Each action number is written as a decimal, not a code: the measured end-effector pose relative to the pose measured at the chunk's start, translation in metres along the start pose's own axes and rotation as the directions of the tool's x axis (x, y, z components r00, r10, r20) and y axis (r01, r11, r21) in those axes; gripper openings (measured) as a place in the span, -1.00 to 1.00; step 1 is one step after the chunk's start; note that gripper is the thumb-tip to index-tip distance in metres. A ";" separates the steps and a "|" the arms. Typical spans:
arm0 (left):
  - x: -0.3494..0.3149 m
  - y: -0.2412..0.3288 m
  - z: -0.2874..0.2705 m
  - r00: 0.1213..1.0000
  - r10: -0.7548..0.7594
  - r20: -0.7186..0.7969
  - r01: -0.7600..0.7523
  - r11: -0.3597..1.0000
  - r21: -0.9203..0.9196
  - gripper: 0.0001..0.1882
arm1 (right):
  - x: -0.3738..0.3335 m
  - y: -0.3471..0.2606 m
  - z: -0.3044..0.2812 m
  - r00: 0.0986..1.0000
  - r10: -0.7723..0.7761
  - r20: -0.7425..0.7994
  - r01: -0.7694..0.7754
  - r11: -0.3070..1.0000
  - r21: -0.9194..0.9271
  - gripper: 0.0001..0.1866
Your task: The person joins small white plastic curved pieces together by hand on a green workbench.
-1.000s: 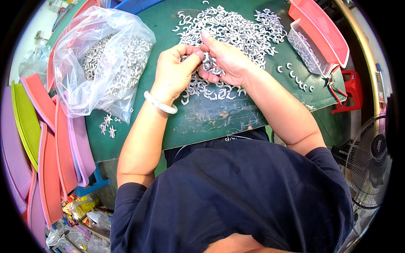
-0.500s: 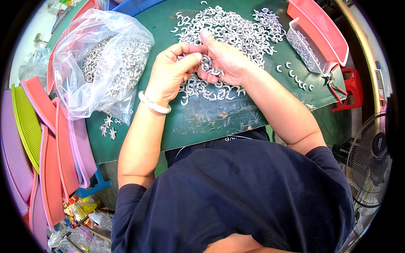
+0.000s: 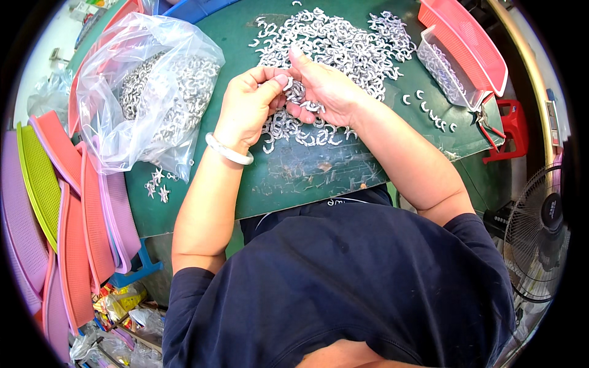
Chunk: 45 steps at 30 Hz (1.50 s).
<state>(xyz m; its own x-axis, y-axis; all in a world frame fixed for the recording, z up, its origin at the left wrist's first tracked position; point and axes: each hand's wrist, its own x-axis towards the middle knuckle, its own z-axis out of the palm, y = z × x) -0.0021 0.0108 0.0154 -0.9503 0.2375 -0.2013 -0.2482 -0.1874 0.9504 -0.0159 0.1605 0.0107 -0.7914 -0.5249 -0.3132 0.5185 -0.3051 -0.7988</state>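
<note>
Small silvery crescent-shaped pieces lie in a wide heap (image 3: 337, 49) on the green table. Over the heap's near edge my two hands meet. My right hand (image 3: 325, 89) is cupped, thumb raised, with a cluster of crescent pieces (image 3: 296, 92) in its palm and on its fingers. My left hand (image 3: 248, 104), with a pale bangle (image 3: 228, 149) at the wrist, is closed, thumb against forefinger at the cluster's left side. A crescent piece shows at its fingertips; the other fingers are curled and partly hidden.
A clear plastic bag (image 3: 165, 92) of similar pieces stands left, near some star-shaped pieces (image 3: 158, 184). At right are a clear box (image 3: 445, 73), a pink basket (image 3: 469, 37), red-handled pliers (image 3: 488, 126) and a fan (image 3: 540, 227). Stacked coloured baskets (image 3: 73, 221) line the left.
My left hand has shifted slightly, its wrist and bangle moving a little right. The pieces between the hands have been rearranged. My right hand has barely moved.
</note>
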 end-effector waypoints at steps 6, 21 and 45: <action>0.003 -0.004 -0.015 0.987 -0.024 0.161 0.065 0.965 -0.254 -0.91 | -0.004 -0.006 0.003 1.000 0.000 -0.014 0.000 1.000 -0.025 -0.37; -0.007 0.004 0.000 0.995 0.089 0.052 -0.095 0.986 0.134 -0.81 | -0.002 -0.003 -0.002 1.000 0.004 -0.004 -0.004 0.999 -0.040 -0.35; -0.001 -0.001 -0.023 0.985 -0.010 0.171 0.052 0.969 -0.243 -0.92 | -0.003 -0.010 -0.001 0.999 0.002 -0.040 -0.005 0.998 -0.058 -0.33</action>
<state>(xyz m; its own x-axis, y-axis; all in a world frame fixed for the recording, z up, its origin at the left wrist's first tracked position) -0.0054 -0.0110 0.0092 -0.9015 0.3991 -0.1674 -0.3357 -0.4006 0.8526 -0.0189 0.1659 0.0186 -0.8026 -0.4931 -0.3356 0.5024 -0.2557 -0.8259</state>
